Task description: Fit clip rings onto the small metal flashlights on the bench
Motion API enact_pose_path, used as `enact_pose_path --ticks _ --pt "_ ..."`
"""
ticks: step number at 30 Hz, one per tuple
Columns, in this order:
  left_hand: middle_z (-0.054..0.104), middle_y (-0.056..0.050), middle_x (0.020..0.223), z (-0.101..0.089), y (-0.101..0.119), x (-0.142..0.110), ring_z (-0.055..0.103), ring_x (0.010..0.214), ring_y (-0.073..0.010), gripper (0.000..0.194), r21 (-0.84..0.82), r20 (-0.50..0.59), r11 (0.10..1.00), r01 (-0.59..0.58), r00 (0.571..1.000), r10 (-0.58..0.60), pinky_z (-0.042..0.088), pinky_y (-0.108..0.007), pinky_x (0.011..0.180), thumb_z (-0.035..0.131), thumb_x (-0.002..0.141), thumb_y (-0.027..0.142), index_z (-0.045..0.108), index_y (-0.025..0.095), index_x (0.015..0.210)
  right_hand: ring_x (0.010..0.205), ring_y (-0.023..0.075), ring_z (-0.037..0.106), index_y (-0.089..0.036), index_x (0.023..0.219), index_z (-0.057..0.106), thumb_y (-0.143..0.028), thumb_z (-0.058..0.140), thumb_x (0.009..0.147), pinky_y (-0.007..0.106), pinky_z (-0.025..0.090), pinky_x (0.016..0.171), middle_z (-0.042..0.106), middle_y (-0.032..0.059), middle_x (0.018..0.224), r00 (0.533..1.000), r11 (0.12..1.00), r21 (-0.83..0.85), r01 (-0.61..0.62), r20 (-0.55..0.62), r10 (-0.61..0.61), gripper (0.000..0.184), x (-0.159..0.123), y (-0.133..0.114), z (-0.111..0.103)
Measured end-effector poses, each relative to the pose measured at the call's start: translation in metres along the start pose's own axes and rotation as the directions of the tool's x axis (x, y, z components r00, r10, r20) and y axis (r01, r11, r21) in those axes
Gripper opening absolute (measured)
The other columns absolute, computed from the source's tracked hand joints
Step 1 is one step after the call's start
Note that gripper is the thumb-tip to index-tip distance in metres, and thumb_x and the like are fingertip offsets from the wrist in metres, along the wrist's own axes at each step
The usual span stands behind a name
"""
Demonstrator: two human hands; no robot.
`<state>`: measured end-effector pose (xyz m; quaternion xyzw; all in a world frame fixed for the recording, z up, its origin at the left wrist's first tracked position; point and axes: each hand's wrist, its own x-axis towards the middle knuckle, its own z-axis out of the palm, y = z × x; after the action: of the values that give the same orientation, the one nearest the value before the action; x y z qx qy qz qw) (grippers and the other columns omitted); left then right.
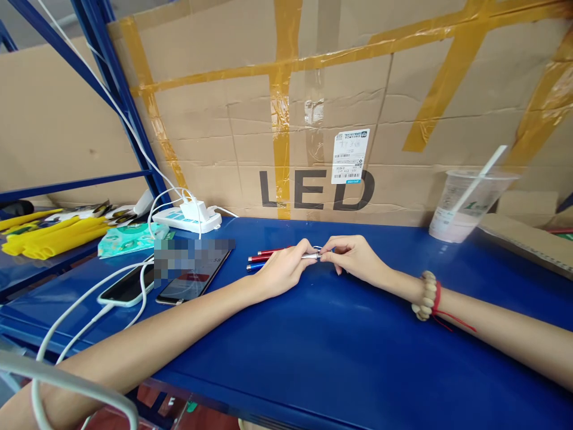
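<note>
My left hand point(280, 272) is closed around a slim silver pen-shaped tube point(310, 256), whose end points to the right. At that end, the thumb and fingertips of my right hand point(358, 258) are pinched together; a small metal piece shows there, too small to make out. Two red pen-shaped tubes point(258, 258) with silver ends lie just behind and left of my left hand, which partly hides them. Beside them lies a blue pen-shaped tube point(255, 267), also partly covered by the hand. All are on the blue shelf point(340, 358).
Left of my hands lie two phones point(197, 278) with white cables, plus a white power strip point(197, 220). Yellow sleeves point(58, 236) lie farther left. A plastic cup with a straw point(456, 209) stands at the right. Behind everything rises a large taped cardboard box point(215, 137).
</note>
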<state>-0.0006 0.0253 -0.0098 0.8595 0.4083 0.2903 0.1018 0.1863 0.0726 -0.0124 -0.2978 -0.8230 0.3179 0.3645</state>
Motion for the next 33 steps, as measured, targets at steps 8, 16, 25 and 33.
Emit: enact_pose_path --ticks 8,16,25,33 --pt "0.061 -0.003 0.097 0.001 0.001 -0.001 0.059 0.087 -0.0168 0.010 0.081 0.015 0.995 -0.050 0.999 0.048 0.044 -0.025 0.067 0.034 0.092 0.024 0.036 0.020 0.084 0.053 0.0120 0.049 -0.018 0.070 0.063 -0.033 0.040 0.085 0.024 0.028 0.049 0.060 0.0042 0.063 0.941 0.798 -0.499 0.336 0.149 -0.303 0.032 -0.004 0.000 -0.006" --pt "0.060 -0.002 0.093 0.001 0.000 -0.002 0.059 0.080 -0.0159 0.011 0.134 0.006 0.984 -0.117 0.993 0.117 0.042 -0.024 0.064 0.034 0.092 0.023 0.035 0.020 0.082 0.045 0.0086 0.038 -0.017 0.055 0.039 -0.044 0.033 0.089 0.023 0.031 0.050 0.045 -0.0016 0.049 0.976 0.984 -0.153 0.092 0.211 -0.058 0.044 -0.007 -0.005 0.007" --pt "0.060 -0.002 0.101 0.000 0.000 -0.002 0.059 0.089 -0.0159 0.008 0.071 -0.011 0.995 -0.072 0.997 0.073 0.045 -0.025 0.072 0.034 0.093 0.025 0.040 0.021 0.092 0.042 0.0065 0.036 -0.016 0.057 0.039 -0.053 0.031 0.089 0.021 0.030 0.046 0.044 -0.0027 0.048 0.965 1.000 0.004 0.012 0.264 -0.013 0.049 -0.006 -0.002 0.009" --pt "0.061 -0.003 0.090 0.004 -0.001 0.000 0.059 0.081 -0.0166 0.011 0.243 -0.078 0.962 -0.124 0.986 0.147 0.045 -0.026 0.068 0.034 0.092 0.022 0.038 0.019 0.083 0.038 0.0049 0.035 -0.016 0.059 0.040 -0.058 0.031 0.086 0.020 0.028 0.042 0.043 -0.0036 0.048 0.968 0.999 0.036 0.004 0.252 -0.013 0.051 -0.006 -0.004 0.010"
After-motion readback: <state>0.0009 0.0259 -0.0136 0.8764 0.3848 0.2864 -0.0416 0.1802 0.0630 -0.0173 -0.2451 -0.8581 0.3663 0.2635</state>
